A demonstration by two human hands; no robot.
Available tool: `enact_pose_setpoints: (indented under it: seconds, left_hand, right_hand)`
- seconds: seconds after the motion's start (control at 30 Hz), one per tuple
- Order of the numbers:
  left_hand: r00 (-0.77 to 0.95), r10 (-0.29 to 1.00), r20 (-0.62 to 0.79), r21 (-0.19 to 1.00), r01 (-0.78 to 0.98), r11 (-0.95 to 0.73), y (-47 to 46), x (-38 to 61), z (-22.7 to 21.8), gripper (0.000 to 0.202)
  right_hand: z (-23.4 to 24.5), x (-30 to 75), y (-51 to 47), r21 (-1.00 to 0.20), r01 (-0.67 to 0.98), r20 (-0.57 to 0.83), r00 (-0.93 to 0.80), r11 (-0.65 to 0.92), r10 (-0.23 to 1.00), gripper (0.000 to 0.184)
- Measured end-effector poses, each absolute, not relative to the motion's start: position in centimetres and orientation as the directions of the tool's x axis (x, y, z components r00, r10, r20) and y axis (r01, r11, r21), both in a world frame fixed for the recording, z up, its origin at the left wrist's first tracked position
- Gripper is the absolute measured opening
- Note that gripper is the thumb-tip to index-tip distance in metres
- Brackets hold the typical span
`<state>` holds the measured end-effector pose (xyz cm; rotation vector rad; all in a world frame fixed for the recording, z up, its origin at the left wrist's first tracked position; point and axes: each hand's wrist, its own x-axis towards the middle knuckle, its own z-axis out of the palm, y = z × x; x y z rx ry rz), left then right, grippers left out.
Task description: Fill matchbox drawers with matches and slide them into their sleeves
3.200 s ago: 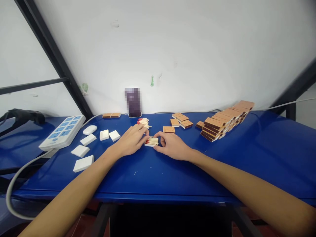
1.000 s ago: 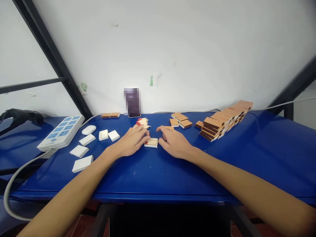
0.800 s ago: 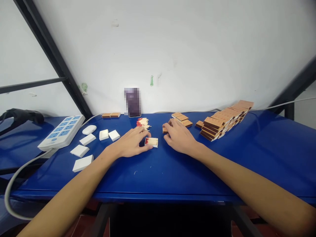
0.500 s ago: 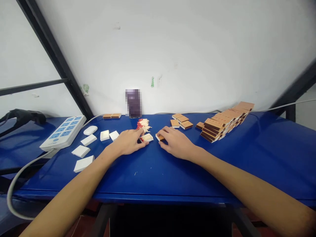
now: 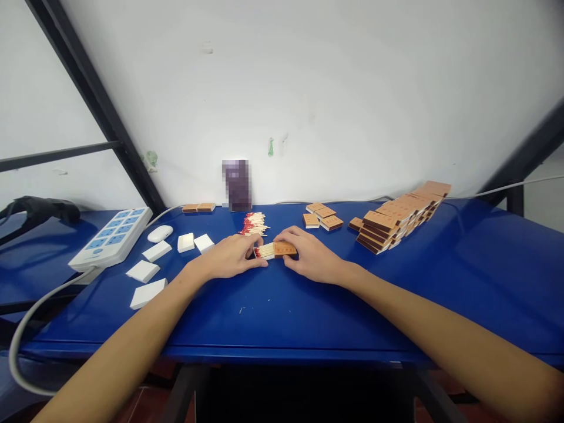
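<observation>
Between my hands is a matchbox whose white tray (image 5: 265, 251) of red-tipped matches sits partly inside a brown sleeve (image 5: 285, 249). My left hand (image 5: 233, 255) pinches the tray's left end between thumb and fingers. Around the sleeve's right part, the fingers and thumb of my right hand (image 5: 311, 255) are closed. Just behind lies a pile of loose matches (image 5: 254, 224), red heads to the left. Several white trays (image 5: 143, 271) are scattered to the left of my left hand; one of them shows its hollow side.
Several brown matchboxes (image 5: 330, 222) lie behind my right hand, and a tall leaning stack of matchboxes (image 5: 396, 217) stands to the right. A power strip (image 5: 110, 238), a white oval case (image 5: 160, 234) and two matchboxes (image 5: 198, 207) are at left. A blurred dark object (image 5: 238, 185) leans on the wall.
The tray and the sleeve were apart; now they have met, with the tray's right end in the sleeve's left opening. My right hand has shifted slightly, showing more of the sleeve.
</observation>
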<state>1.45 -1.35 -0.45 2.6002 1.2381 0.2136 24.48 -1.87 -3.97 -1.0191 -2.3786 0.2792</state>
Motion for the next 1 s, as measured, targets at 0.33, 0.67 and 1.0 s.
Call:
enact_pose_setpoints:
  seconds: [0.33,0.67,1.0]
  left_hand:
    - [0.656,0.732,0.181,0.528,0.563,-0.636,-1.8,2.4,-1.7,0.066]
    - [0.681,0.711,0.173,0.351,0.632,-0.691,-1.7,2.5,-1.6,0.055]
    - [0.688,0.717,0.109,0.227,0.685,-0.692,-1.7,2.7,-1.9,0.046]
  right_hand:
    - [-3.8,24.2,-2.5,-0.442,0.406,0.472,-0.653,0.8,0.592,0.041]
    - [-3.5,23.5,-3.2,-0.251,0.651,0.348,-0.63,0.717,0.694,0.035]
    - [-3.4,29.7,-6.1,0.23,0.902,0.378,-0.428,0.364,0.821,0.024]
